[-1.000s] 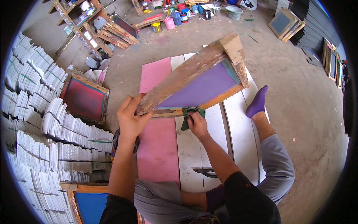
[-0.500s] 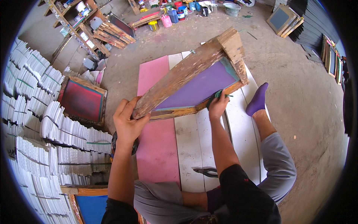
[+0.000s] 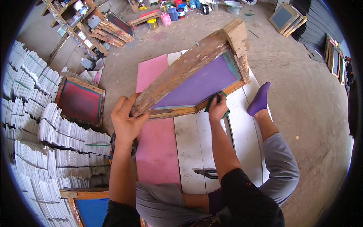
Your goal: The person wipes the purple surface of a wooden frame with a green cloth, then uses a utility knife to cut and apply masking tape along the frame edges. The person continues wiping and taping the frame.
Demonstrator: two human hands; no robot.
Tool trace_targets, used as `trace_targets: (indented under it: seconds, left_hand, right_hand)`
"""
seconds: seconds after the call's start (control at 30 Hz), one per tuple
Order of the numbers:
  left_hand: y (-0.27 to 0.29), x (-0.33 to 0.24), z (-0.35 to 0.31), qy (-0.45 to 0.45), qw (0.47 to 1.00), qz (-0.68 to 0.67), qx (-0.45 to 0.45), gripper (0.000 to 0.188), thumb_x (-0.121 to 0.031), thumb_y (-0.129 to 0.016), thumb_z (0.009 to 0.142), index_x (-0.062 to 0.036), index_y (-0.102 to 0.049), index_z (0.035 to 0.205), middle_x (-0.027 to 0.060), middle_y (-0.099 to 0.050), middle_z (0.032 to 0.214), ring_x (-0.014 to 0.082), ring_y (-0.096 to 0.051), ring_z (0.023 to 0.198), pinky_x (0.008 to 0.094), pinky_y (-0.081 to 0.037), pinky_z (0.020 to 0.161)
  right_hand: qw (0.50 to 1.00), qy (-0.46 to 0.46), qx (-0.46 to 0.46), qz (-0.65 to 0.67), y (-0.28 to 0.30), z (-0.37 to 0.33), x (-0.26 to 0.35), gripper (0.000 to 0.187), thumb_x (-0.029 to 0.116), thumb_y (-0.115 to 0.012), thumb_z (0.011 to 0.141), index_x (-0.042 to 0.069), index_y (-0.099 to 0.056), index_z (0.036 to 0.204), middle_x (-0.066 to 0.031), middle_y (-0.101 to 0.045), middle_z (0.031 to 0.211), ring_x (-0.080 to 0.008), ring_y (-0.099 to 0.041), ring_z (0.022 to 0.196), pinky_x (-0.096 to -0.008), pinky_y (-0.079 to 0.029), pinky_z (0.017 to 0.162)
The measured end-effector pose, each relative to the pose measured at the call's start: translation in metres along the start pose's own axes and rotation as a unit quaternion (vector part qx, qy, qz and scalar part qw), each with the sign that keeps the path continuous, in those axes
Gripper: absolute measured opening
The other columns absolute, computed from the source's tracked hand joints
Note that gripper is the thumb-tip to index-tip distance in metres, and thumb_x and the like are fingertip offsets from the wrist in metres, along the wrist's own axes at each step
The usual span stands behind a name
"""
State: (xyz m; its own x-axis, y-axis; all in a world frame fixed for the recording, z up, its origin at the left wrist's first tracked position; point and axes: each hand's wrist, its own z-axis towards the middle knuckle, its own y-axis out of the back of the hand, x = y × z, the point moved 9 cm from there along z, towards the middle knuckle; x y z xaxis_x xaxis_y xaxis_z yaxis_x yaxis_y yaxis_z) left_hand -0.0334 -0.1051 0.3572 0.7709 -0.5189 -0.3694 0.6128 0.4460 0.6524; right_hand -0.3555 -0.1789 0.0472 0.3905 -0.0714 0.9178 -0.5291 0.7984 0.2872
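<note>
A wooden screen-printing frame [image 3: 181, 72] with purple mesh [image 3: 200, 80] is held up at a tilt over the boards. My left hand [image 3: 126, 117] grips its near left corner, thumb below and fingers over the wood. Closed round a dark green cloth [image 3: 225, 112], my right hand [image 3: 218, 108] presses against the frame's lower edge, near the mesh. Part of the cloth is hidden by my fingers. Pliers with dark handles [image 3: 207, 173] lie on the white boards [image 3: 191, 151] in front of me.
Bundled white stacks [image 3: 72, 136] rise at the left. A frame with red mesh [image 3: 80, 101] leans beside them; a blue-mesh frame [image 3: 92, 212] stands at lower left. A pink board [image 3: 157, 155] lies under my arms. Paint containers [image 3: 177, 13] line the back, and more frames [image 3: 287, 19] stand far right.
My right hand has shifted slightly left along the frame's edge with the cloth, and its fingers have turned. The frame is tipped a little differently, still in my left hand.
</note>
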Motion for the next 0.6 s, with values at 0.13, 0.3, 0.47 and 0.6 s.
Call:
trace_targets:
  seconds: [0.13,0.3,0.47,0.6]
  left_hand:
    - [-0.005,-0.007,0.007,-0.010,1.000,-0.001,-0.001,0.050,-0.005,-0.085,0.066,0.0019,-0.071,0.114,0.0117,-0.058,0.086,0.0245,-0.061,0.076,0.0337,-0.050,0.069]
    - [-0.002,-0.007,0.002,-0.015,1.000,0.002,0.003,0.051,-0.005,-0.085,0.065,0.0010,-0.071,0.113,0.0117,-0.058,0.086,0.0248,-0.061,0.075,0.0339,-0.049,0.068]
    - [-0.004,-0.013,0.006,-0.032,0.999,-0.002,-0.010,0.054,-0.001,-0.082,0.061,-0.0013,-0.074,0.114,0.0103,-0.056,0.084,0.0234,-0.060,0.071,0.0338,-0.051,0.066]
    - [-0.004,-0.012,0.009,-0.031,0.999,0.006,-0.011,0.054,-0.002,-0.082,0.061,-0.0013,-0.074,0.114,0.0104,-0.056,0.083,0.0235,-0.060,0.070,0.0338,-0.051,0.066]
  right_hand:
    - [0.996,-0.066,0.063,0.025,-0.044,-0.035,-0.032,0.029,0.009,-0.071,0.086,0.000,-0.072,0.114,-0.0236,-0.074,0.107,-0.0389,-0.073,0.097,-0.0443,-0.056,0.086]
    - [0.992,-0.034,0.105,0.067,-0.042,-0.075,-0.025,0.034,0.008,-0.073,0.082,0.003,-0.069,0.115,-0.0187,-0.074,0.104,-0.0347,-0.072,0.095,-0.0416,-0.056,0.086]
    - [0.997,0.059,0.040,-0.007,-0.038,-0.060,-0.019,0.023,0.008,-0.072,0.085,0.003,-0.070,0.107,-0.0171,-0.071,0.098,-0.0351,-0.069,0.089,-0.0429,-0.055,0.082]
    - [0.977,0.004,0.202,-0.062,-0.062,-0.070,-0.025,0.021,0.012,-0.070,0.087,0.003,-0.078,0.104,-0.0196,-0.071,0.095,-0.0372,-0.069,0.090,-0.0450,-0.055,0.083]
